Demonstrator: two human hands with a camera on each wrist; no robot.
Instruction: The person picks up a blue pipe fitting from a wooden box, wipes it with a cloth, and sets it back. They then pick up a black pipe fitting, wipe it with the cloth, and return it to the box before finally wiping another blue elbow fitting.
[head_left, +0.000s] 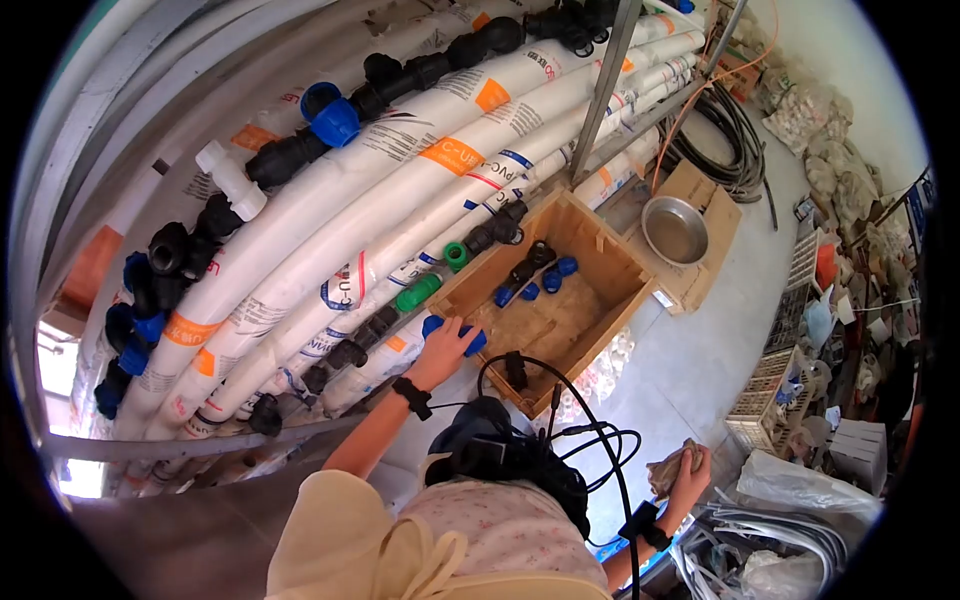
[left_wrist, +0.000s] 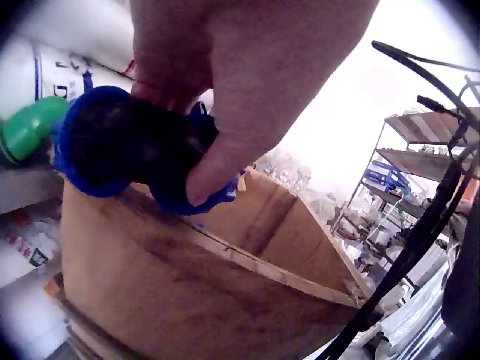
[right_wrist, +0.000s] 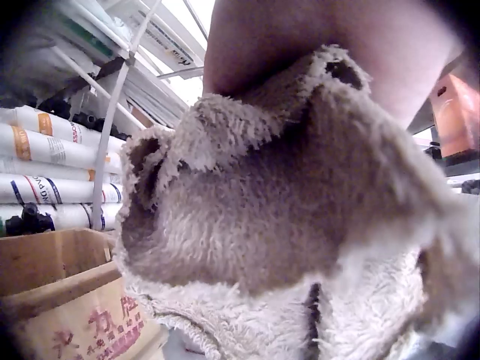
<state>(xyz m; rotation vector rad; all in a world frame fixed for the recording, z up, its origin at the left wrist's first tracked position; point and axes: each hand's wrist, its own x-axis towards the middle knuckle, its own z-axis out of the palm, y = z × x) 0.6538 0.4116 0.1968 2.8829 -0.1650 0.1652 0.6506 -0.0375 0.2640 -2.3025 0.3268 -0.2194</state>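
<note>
In the head view, the person's left hand (head_left: pixel 440 352) grips a blue and black pipe fitting (head_left: pixel 473 343) by the near side of a wooden box (head_left: pixel 565 318). More fittings (head_left: pixel 530 262) lie inside the box. Long white PVC pipes (head_left: pixel 380 180) lie beside it, and a green elbow fitting (head_left: pixel 418 292) is near the hand. The right hand (head_left: pixel 690 480) is well apart from the box, with its fingers curled round a brown cloth (head_left: pixel 665 472). In the left wrist view, the thumb and fingers pinch the fitting, which has a black middle and 2 blue ends. It is right up at the box's top edge, but I cannot tell if it touches the wood. In the right wrist view, the cloth looks fuzzy and bunched up, and it hides most of the fingers. I think the step now is handling this 1 fitting at the box, maybe with some wiping, but I cannot tell if it is going in or out. The next move seems to need a tight hold and a little lift, so the fitting does not bump the edge. If it needs a wipe, the cloth and the fitting have to come together.
</note>
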